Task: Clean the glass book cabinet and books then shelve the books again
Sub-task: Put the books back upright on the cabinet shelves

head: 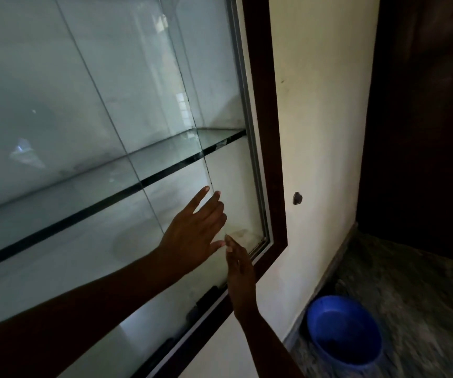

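- Glass book cabinet (pixel 97 91) sits in the wall, dark brown frame (pixel 263 132) around it, one glass shelf (pixel 170 156) inside.
- Left hand (pixel 192 236) lies on the glass pane (pixel 176 192), fingers straight and spread, holding nothing.
- Right hand (pixel 240 271), fingers straight and empty, reaches just beside the left thumb.
- Blue basin (pixel 342 331) stands on the floor.

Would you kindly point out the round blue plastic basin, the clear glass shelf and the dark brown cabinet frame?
round blue plastic basin (pixel 339 323): head view, inner wall.
clear glass shelf (pixel 170 170): head view, dark front edge.
dark brown cabinet frame (pixel 264 132): head view, right upright.
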Tool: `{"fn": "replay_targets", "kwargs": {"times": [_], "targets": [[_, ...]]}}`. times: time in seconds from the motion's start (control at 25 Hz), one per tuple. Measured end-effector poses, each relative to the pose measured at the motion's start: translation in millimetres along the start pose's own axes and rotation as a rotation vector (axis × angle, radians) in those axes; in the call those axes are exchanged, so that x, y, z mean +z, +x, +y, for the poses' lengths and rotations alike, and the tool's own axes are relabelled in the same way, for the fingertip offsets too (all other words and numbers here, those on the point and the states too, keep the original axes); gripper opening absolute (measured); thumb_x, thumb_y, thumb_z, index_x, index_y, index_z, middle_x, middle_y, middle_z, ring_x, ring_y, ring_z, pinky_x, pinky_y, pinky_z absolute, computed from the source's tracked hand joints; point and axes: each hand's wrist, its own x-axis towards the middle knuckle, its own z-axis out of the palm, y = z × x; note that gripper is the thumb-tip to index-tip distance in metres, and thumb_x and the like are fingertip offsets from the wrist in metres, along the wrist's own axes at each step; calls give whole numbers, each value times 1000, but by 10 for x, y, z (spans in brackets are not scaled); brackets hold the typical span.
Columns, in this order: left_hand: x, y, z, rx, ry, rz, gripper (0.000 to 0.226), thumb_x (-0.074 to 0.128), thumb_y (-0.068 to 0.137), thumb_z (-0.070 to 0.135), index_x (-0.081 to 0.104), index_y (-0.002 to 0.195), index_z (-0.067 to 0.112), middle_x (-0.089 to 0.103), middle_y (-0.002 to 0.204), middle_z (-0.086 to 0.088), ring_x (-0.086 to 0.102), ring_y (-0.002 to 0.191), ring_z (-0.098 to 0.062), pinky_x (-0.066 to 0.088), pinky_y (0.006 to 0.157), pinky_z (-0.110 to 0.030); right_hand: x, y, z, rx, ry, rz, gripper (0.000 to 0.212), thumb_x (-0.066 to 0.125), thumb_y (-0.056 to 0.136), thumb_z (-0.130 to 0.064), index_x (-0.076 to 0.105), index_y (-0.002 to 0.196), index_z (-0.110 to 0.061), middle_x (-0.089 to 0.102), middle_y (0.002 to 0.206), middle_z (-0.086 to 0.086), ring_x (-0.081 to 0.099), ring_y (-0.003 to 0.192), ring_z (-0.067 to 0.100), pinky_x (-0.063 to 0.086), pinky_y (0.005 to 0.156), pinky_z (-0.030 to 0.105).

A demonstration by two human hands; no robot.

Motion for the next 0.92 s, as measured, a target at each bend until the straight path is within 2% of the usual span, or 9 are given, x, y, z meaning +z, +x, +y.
{"fn": "replay_targets", "kwargs": {"times": [0.12, 0.28, 0.36, 0.56, 0.6, 0.68, 0.76, 0.84, 0.92], "targets": [[-70, -113, 5, -10, 18, -26, 56, 45, 85, 50, 68, 108, 4, 63, 116, -19, 51, 123, -35, 15, 112, -52, 54, -122, -33, 14, 25, -24, 24, 46, 95, -23, 53, 112, -38, 57, 120, -8, 51, 116, 5, 41, 99, 23], [-162, -326, -7, -34, 9, -27, 55, 65, 76, 51, 70, 101, 3, 65, 111, -21, 56, 116, -35, 17, 111, -50, 126, -312, -59, 16, 25, -96, 29, 41, 87, -41, 51, 115, -40, 55, 121, -13, 48, 115, -4, 39, 94, 12], [-215, -420, -9, -47, -5, -60, 55, 68, 74, 50, 71, 98, 1, 66, 109, -22, 57, 115, -36, 18, 110, -50, 161, -378, -45, 16, 27, -125, 30, 41, 86, -42, 50, 115, -40, 56, 121, -13, 49, 115, -3, 40, 95, 13], [-311, -433, 79, -139, -50, -71, 48, 62, 81, 48, 72, 99, 5, 67, 111, -19, 55, 119, -35, 19, 110, -51, -65, -297, -170, 17, -93, -270, 28, 51, 94, -22, 53, 121, -27, 57, 128, -2, 51, 120, 9, 41, 105, 36], [-350, -470, 138, -162, -118, -37, 46, 55, 85, 47, 72, 103, 8, 66, 114, -18, 54, 120, -34, 22, 110, -52, -153, -289, -236, 6, -121, -296, 27, 52, 94, -19, 54, 120, -27, 58, 127, -1, 52, 119, 10, 42, 104, 35], [-499, -712, 324, -290, -357, 15, 53, 31, 95, 47, 67, 114, 13, 62, 123, -14, 53, 122, -31, 29, 110, -53, -311, -412, -421, -87, -163, -334, 25, 53, 93, -16, 58, 114, -30, 61, 120, -9, 55, 114, 2, 43, 98, 22], [-794, -1173, 494, -451, -625, 117, 59, 19, 98, 51, 64, 119, 19, 59, 129, -6, 50, 124, -21, 30, 111, -44, -359, -733, -671, -197, -218, -398, 28, 54, 93, -13, 60, 107, -37, 62, 109, -23, 56, 107, -6, 42, 90, 10], [-1080, -1796, 671, -617, -857, 102, 49, 28, 95, 54, 63, 116, 27, 57, 129, 7, 47, 121, -5, 31, 109, -32, -286, -1181, -818, -163, -245, -518, 29, 55, 91, -18, 64, 100, -44, 66, 102, -27, 60, 103, -3, 45, 89, 15], [-1188, -2513, 852, -845, -1062, 96, 39, 39, 91, 55, 63, 114, 35, 54, 126, 22, 48, 115, 7, 40, 101, -21, -68, -1669, -923, -4, -195, -699, 19, 56, 86, -35, 68, 93, -47, 69, 97, -22, 63, 96, 2, 49, 84, 21]]}}
